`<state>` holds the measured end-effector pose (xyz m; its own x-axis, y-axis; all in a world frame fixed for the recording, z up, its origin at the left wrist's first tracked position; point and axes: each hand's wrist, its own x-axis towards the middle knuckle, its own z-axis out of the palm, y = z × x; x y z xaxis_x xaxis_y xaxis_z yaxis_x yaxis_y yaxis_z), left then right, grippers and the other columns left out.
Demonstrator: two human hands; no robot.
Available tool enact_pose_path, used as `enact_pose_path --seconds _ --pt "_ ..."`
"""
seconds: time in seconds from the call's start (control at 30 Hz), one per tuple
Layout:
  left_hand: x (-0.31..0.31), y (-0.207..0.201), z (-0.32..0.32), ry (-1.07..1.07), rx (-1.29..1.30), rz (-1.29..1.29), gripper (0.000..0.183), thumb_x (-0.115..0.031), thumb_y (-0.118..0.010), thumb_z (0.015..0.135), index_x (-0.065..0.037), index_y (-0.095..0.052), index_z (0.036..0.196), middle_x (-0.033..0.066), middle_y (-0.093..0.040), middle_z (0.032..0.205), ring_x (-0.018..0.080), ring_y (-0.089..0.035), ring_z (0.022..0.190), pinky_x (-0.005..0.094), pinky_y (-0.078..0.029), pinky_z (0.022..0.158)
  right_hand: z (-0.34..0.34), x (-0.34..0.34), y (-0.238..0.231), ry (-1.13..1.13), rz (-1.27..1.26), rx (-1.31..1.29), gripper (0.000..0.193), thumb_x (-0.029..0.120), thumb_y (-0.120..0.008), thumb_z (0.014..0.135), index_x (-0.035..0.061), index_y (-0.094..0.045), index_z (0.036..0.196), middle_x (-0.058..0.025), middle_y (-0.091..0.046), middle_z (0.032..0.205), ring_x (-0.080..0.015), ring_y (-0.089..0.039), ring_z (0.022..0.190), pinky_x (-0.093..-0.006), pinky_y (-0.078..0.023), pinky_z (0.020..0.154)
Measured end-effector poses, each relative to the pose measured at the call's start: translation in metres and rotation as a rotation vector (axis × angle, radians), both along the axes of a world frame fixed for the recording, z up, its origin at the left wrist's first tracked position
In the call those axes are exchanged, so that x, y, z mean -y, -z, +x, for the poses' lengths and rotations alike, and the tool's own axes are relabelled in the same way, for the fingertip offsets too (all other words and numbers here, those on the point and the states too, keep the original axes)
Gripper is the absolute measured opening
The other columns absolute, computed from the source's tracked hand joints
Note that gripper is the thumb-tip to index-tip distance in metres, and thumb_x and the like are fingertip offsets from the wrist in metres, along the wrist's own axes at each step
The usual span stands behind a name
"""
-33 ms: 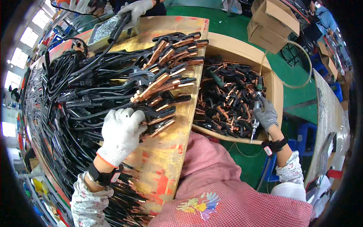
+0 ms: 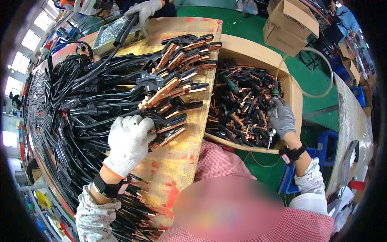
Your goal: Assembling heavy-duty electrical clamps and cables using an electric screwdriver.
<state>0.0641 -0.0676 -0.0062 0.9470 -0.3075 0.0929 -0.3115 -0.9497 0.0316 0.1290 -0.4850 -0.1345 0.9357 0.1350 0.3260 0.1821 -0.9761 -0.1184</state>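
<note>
- closest to me, at 5 o'clock: red checked cloth (image 2: 306,224) on the wearer's front, a blurred oval sitting over part of it;
- left hand (image 2: 130,139), white glove, between 8 and 9 o'clock; fingers curled together round the back end of a black-and-copper clamp (image 2: 171,138); I can't tell how hard it's squeezing;
- that clamp is over the paint-stained wooden table (image 2: 161,183), copper jaws pointing roughly to 2 o'clock;
- right hand (image 2: 283,117), grey glove, out at 3 o'clock; I've got it wrapped round a driver tool (image 2: 271,132), green up top, silver tip aimed near 6 o'clock;
- just left of that hand, an open carton (image 2: 297,94) loaded with loose clamps (image 2: 242,117);
- 9 o'clock, a big heap of black cables (image 2: 52,133) on the table;
- 2 o'clock, a pale hose (image 2: 330,76) in a loop;
- farther off at 11 o'clock, a co-worker's gloved hand (image 2: 144,9) on something black; beside it a tray (image 2: 108,49) of shiny bits;
- far side, between 1 and 2 o'clock: cardboard boxes (image 2: 284,36) on green floor (image 2: 217,24)
</note>
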Motion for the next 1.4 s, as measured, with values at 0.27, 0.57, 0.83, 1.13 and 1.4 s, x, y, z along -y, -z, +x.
enact_pose_path --seconds 0.27,0.57,0.83,1.13,1.4 --pt "-0.023 -0.061 -0.006 -0.249 -0.024 -0.606 0.015 -0.014 -0.063 0.080 -0.005 -0.066 0.092 0.0114 -0.066 0.086 0.0236 -0.064 0.078 0.0308 -0.049 0.071 0.044 -0.096 0.093 -0.364 -0.325 -0.754 0.049 0.019 -0.057 0.078 0.0051 -0.045 0.124 -0.0202 -0.062 0.108 -0.0350 -0.061 0.096 -0.0456 -0.049 0.079" --pt "-0.076 -0.083 -0.091 -0.242 -0.037 -0.130 0.011 -0.015 -0.062 0.079 -0.008 -0.063 0.086 0.0071 -0.063 0.074 0.0251 -0.061 0.066 0.0354 -0.047 0.063 0.027 -0.087 -0.003 -0.151 0.182 -0.675 0.047 0.016 -0.067 0.068 0.0053 -0.055 0.113 -0.0137 -0.063 0.091 -0.0265 -0.061 0.082 -0.0328 -0.048 0.077" --pt "-0.062 -0.026 -0.113 0.044 -0.319 0.215 0.022 -0.035 -0.061 0.078 -0.014 -0.060 0.087 0.0021 -0.059 0.078 0.0200 -0.058 0.076 0.0347 -0.044 0.074 -0.010 -0.092 -0.114 -0.237 1.271 -0.769 0.031 0.023 -0.068 0.073 0.0020 -0.059 0.094 -0.0082 -0.058 0.098 -0.0149 -0.060 0.067 -0.0255 -0.049 0.054" --pt "-0.132 -0.026 -0.109 -0.033 -0.118 0.552 0.026 -0.015 -0.050 0.073 -0.010 -0.054 0.098 0.0038 -0.052 0.085 0.0187 -0.053 0.090 0.0317 -0.041 0.091 -0.059 -0.160 -0.103 -0.624 1.141 -1.328 0.047 0.020 -0.080 0.064 0.0026 -0.058 0.101 -0.0039 -0.064 0.087 -0.0167 -0.060 0.084 -0.0296 -0.047 0.079" --pt "-0.123 -0.057 -0.062 0.140 0.073 0.177 0.013 -0.012 -0.055 0.072 -0.008 -0.057 0.085 0.0056 -0.054 0.075 0.0247 -0.055 0.081 0.0343 -0.045 0.078 -0.070 -0.201 -0.106 -0.440 1.182 -1.617 0.073 0.054 -0.062 0.080 0.0027 -0.042 0.128 -0.0077 -0.055 0.114 -0.0159 -0.057 0.094 -0.0292 -0.051 0.077"
